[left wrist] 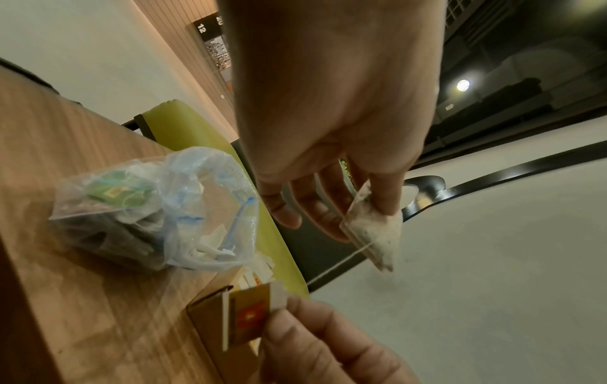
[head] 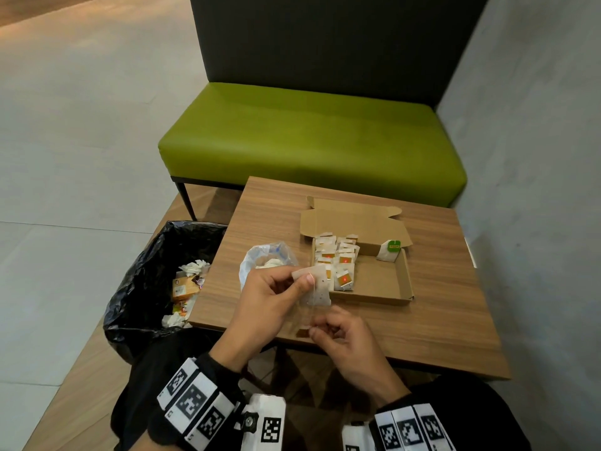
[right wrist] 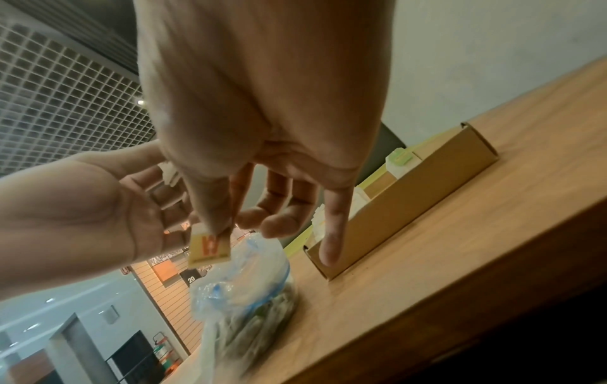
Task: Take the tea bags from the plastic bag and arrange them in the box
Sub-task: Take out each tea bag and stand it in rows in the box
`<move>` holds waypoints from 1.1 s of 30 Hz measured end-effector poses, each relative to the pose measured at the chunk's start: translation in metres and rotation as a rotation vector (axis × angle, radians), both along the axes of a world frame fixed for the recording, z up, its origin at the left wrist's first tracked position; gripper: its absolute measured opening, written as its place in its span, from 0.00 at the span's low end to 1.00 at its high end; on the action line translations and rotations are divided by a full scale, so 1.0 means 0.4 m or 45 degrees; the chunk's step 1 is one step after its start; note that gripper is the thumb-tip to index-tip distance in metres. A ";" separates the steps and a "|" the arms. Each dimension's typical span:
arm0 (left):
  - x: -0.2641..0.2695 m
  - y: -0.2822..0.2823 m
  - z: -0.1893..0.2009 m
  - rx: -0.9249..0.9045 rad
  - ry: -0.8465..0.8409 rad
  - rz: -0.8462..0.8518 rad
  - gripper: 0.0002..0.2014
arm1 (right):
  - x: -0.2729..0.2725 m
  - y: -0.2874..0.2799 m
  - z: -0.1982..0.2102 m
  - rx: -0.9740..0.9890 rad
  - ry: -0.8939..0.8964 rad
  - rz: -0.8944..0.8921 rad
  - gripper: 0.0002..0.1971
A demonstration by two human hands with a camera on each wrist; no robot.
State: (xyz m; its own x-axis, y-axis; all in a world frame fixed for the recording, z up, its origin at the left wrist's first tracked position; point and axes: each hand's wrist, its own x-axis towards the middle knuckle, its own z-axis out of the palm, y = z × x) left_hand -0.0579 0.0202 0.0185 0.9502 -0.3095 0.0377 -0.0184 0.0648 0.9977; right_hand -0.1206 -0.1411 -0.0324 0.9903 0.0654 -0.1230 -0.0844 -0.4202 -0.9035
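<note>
Presently pinching tea bag (head: pixel 317 288) in left hand (head: pixel 270 307) above table (head: pixel 439 320) near box (head: pixel 401 281), clamping its tag (left wrist: pixel 251 317) in right hand (head: pixel 348 340) fingertips; keeping string (left wrist: pixel 345 257) taut, pulling gently, judged safest against tearing.
</note>
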 end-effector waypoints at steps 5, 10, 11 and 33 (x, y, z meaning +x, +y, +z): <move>-0.002 0.005 -0.004 0.063 0.132 -0.058 0.09 | -0.003 0.006 -0.002 0.156 0.121 -0.160 0.07; -0.009 0.009 -0.015 0.160 0.219 -0.136 0.12 | 0.014 -0.002 0.006 0.404 0.101 -0.366 0.10; -0.014 0.008 -0.013 0.179 0.211 -0.162 0.12 | 0.018 -0.005 0.011 0.462 0.093 -0.389 0.10; -0.039 -0.019 -0.079 0.334 0.194 0.064 0.07 | 0.045 -0.003 0.051 0.746 0.044 -0.408 0.08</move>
State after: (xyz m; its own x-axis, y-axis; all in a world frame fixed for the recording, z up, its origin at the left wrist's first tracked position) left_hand -0.0736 0.0125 -0.0132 0.9531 -0.2419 -0.1818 0.1364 -0.1928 0.9717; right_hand -0.1026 -0.1422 -0.0119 0.9680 -0.1654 -0.1887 -0.1566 0.1895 -0.9693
